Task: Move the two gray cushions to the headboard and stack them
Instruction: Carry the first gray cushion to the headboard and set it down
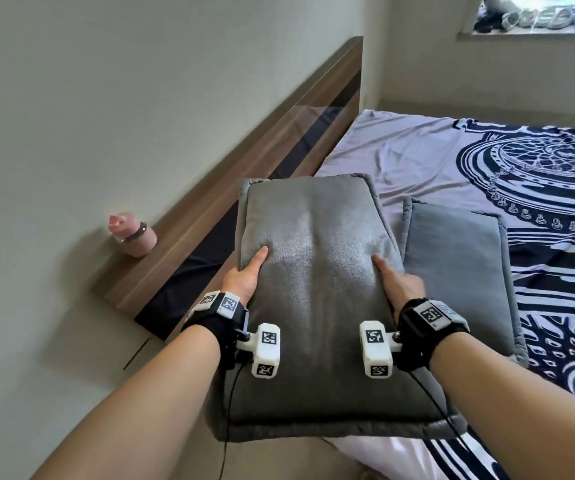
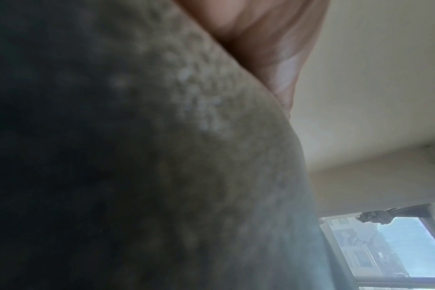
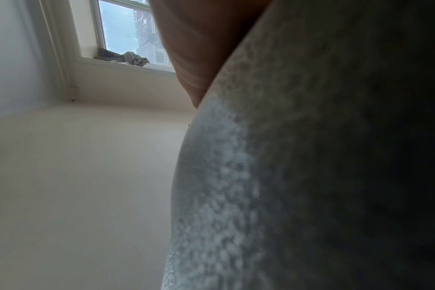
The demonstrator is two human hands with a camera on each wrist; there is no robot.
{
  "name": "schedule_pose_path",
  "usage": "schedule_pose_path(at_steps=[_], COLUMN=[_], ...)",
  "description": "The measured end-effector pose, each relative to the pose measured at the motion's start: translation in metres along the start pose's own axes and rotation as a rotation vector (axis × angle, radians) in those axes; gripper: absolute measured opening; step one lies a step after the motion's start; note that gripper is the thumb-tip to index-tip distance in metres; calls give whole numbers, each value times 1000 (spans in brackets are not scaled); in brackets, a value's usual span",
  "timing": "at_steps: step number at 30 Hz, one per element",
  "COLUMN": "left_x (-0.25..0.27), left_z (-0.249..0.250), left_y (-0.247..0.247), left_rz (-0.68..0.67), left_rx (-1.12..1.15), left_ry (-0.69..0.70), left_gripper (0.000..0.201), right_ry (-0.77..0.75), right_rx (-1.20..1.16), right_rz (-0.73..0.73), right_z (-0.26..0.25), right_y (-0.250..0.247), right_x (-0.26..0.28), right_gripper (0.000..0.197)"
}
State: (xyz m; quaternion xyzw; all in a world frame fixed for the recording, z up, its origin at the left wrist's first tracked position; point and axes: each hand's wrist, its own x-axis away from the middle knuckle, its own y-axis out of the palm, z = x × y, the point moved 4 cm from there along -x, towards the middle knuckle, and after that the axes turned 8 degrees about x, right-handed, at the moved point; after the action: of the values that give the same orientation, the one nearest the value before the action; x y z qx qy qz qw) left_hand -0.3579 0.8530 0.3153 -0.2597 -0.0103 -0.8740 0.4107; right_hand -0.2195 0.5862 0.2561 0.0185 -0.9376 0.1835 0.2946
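Observation:
I hold a gray cushion (image 1: 317, 299) flat in the air at the bed's near corner. My left hand (image 1: 244, 275) grips its left side, thumb on top, fingers hidden beneath. My right hand (image 1: 400, 282) grips the right side the same way. The cushion's fuzzy fabric (image 2: 162, 157) fills the left wrist view beside my left thumb (image 2: 268, 49). It also fills the right wrist view (image 3: 311, 157), under my right thumb (image 3: 194, 49). A second gray cushion (image 1: 459, 268) lies flat on the bed to the right. The wooden headboard (image 1: 279, 140) runs along the wall at the left.
A pink bottle (image 1: 132, 234) stands on the headboard's shelf near its close end. The bedspread (image 1: 538, 174) is lilac with a dark blue pattern. A window sill (image 1: 535, 19) with cloth on it lies at the far right.

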Motion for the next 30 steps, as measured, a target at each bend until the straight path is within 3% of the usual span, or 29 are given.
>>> schedule_pose_path(at_steps=[5,8,12,16,20,22,23,26,30], left_x=[-68,-115,-199,-282,-366,-394,-407,-438,-466], left_z=[15,23,22,15,-11,-21,-28,-53,-75], left_y=[21,35,41,49,57,65,67,77,89], left_rz=[-76,-150,-179,-224,-188,-206,-200,-201,-235], left_rx=[-82,-159,-284,-261,-238,-229,-242,-293,-254], left_ry=[9,35,-34,-58,-78,-74,-85,-87,-98], left_gripper=[84,95,91,109,120,111,106,118,85], right_ry=[74,143,201,243,258,261,276,358,395], right_rx=[-32,-66,-131,-104,-54,-16,-4,80,113], right_rz=[62,106,206,244,291,315,322,333,336], right_z=[-6,-5,-14,-21,-20,-17,-16,-3,19], right_y=[28,53,102,153,202,218,224,242,262], right_x=[-32,-58,-89,-124,-171,-196,-206,-234,-268], right_gripper=[120,123,128,92,83,75,77,93,92])
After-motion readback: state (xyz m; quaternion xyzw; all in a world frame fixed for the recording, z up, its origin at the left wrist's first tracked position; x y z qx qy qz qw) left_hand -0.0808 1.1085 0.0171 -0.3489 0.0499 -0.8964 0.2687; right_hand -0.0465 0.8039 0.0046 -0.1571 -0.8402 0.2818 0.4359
